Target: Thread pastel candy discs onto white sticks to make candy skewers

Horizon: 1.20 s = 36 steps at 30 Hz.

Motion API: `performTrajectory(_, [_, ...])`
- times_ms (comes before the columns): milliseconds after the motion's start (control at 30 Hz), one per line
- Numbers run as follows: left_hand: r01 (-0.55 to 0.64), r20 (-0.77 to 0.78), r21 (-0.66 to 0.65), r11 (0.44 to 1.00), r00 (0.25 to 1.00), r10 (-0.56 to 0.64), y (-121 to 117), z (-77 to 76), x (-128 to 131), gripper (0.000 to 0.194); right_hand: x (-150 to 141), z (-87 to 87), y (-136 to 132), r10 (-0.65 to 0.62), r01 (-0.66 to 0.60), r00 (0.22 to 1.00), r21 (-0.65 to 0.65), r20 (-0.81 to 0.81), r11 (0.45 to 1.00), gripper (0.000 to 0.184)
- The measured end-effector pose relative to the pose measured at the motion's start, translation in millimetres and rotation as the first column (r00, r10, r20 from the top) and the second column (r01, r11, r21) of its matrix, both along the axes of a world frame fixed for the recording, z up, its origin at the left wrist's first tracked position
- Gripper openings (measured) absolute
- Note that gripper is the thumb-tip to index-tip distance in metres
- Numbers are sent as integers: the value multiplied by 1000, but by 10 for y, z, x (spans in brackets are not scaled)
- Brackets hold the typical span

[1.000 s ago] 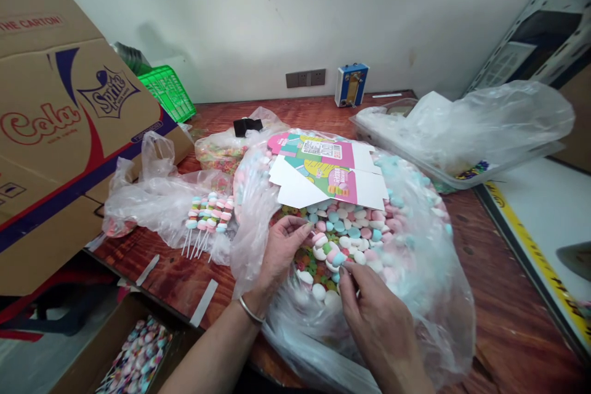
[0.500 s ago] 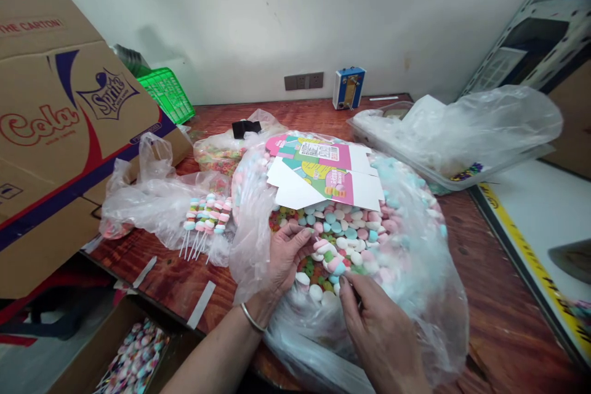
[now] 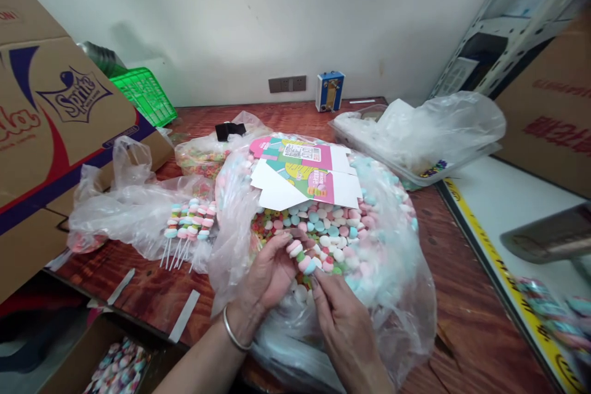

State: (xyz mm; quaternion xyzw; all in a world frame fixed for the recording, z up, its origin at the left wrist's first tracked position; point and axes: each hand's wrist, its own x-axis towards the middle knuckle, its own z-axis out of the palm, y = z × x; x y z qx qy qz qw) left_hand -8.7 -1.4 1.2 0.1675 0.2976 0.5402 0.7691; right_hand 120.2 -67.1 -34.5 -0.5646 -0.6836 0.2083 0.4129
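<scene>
A candy skewer point(image 3: 301, 257) of pink, white, green and blue pieces is held between my two hands, over a large plastic bag of loose candies. My left hand point(image 3: 272, 268), with a bangle at the wrist, has its fingers closed at the skewer's upper end. At the lower, blue end my right hand point(image 3: 344, 311) pinches with thumb and fingers; any stick there is hidden. Below lie pink, white and blue candies point(image 3: 333, 231) and small gummy rings point(image 3: 263, 221) in the open clear bag point(image 3: 392, 295). A printed card point(image 3: 307, 173) lies on top.
Several finished candy skewers point(image 3: 190, 220) lie on a plastic bag at left. A large carton point(image 3: 60, 111) stands beyond them, with a box of candies point(image 3: 120, 366) below the table edge. A clear tub point(image 3: 457, 169) and yellow tape point(image 3: 489, 240) are at right.
The view has shifted right, so things appear further left. Both hands stay on the candy skewer, which is now lifted slightly clear of the loose candies.
</scene>
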Motion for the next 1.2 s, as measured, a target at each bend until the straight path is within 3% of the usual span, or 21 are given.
performTrajectory(100, [-7,4,23,1000,1000,7,-67,19,58,21,17,-33,-37,-20,20,1000,-49,3,999,26])
performTrajectory(333, [-19,-109,135,991,993,34,-232,-51,303,30,33,-34,-8,-43,43,999,-19,4,999,28])
performTrajectory(567, [-38,-266,199,979,960,92,47,-104,397,41,125,-108,448,-59,59,998,46,-13,997,26])
performTrajectory(633, [12,-479,305,952,866,142,195,-124,359,41,212,-146,603,-129,130,991,41,-25,991,26])
performTrajectory(667, [73,-616,373,925,765,188,266,-142,336,36,259,-159,672,-159,160,987,37,-27,986,28])
performTrajectory(733, [265,-824,468,843,475,308,389,-195,295,24,345,-169,794,-187,188,982,25,-18,982,31])
performTrajectory(800, [430,-874,485,762,245,419,477,-271,282,21,404,-155,894,-173,173,985,12,11,985,30])
performTrajectory(867, [470,-866,483,738,136,480,528,-352,297,20,430,-129,975,-130,131,990,-7,48,991,29])
performTrajectory(1000, [454,-837,506,733,53,545,532,-443,337,16,420,-114,1085,-76,81,993,-48,92,996,27])
performTrajectory(1200, [462,-811,555,692,114,574,440,-355,306,24,443,-152,1056,-136,132,990,-94,-29,987,23])
